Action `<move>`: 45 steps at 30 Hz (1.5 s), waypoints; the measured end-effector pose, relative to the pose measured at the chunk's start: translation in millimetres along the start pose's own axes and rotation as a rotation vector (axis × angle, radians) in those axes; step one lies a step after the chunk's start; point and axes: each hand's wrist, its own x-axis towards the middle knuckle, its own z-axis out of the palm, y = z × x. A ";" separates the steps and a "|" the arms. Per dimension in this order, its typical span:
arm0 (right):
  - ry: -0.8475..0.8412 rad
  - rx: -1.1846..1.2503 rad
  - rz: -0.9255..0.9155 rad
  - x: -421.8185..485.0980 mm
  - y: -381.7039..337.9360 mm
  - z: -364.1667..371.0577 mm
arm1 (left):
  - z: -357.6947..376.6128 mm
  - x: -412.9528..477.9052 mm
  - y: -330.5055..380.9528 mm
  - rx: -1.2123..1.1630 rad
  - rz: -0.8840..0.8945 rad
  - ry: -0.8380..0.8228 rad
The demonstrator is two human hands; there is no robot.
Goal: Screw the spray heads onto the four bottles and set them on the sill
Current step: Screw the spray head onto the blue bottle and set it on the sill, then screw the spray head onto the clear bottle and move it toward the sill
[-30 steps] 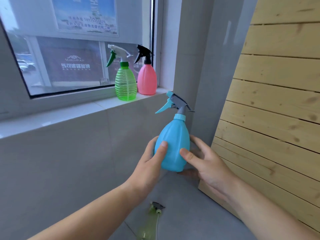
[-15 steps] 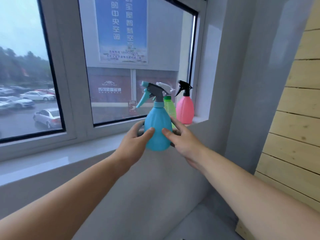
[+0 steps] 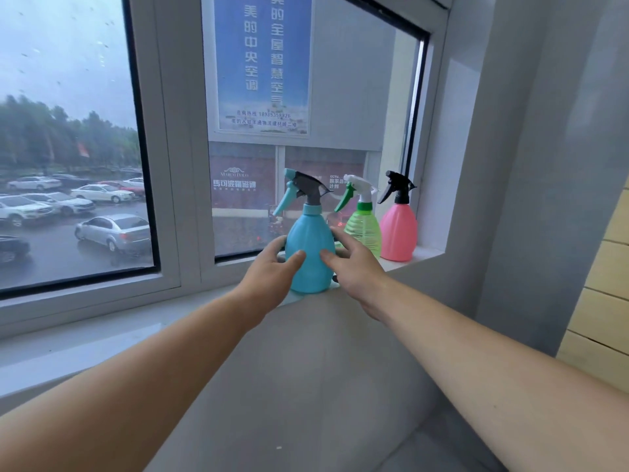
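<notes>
A blue bottle (image 3: 308,240) with a blue-and-grey spray head stands upright at the front edge of the white sill (image 3: 102,335). My left hand (image 3: 269,277) grips its left side, thumb on the front. My right hand (image 3: 354,270) grips its right side, thumb on the front and fingers behind. Just to its right stands a green bottle (image 3: 364,229) with a white-and-green spray head, then a pink bottle (image 3: 398,229) with a black spray head, both upright on the sill near the window corner.
The window frame (image 3: 177,199) and glass rise right behind the bottles. A grey wall pillar (image 3: 527,199) closes the sill's right end. Pale wood panelling (image 3: 609,267) lies further right. The sill runs on to the left.
Both hands have carried the blue bottle up from below the sill and brought it down onto the sill, left of the green bottle. My view has risen with it.
</notes>
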 end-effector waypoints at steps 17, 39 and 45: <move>0.099 -0.118 0.026 2.3 2.5 -1.9 | -4.9 11.3 3.6 0.199 -0.039 0.033; 0.185 -0.281 0.376 -159.6 172.1 -122.6 | 137.5 -84.0 -128.1 0.250 -0.307 -0.349; 0.153 -0.348 0.586 -189.2 272.0 -131.4 | 178.8 -100.4 -232.5 0.404 -0.520 -0.481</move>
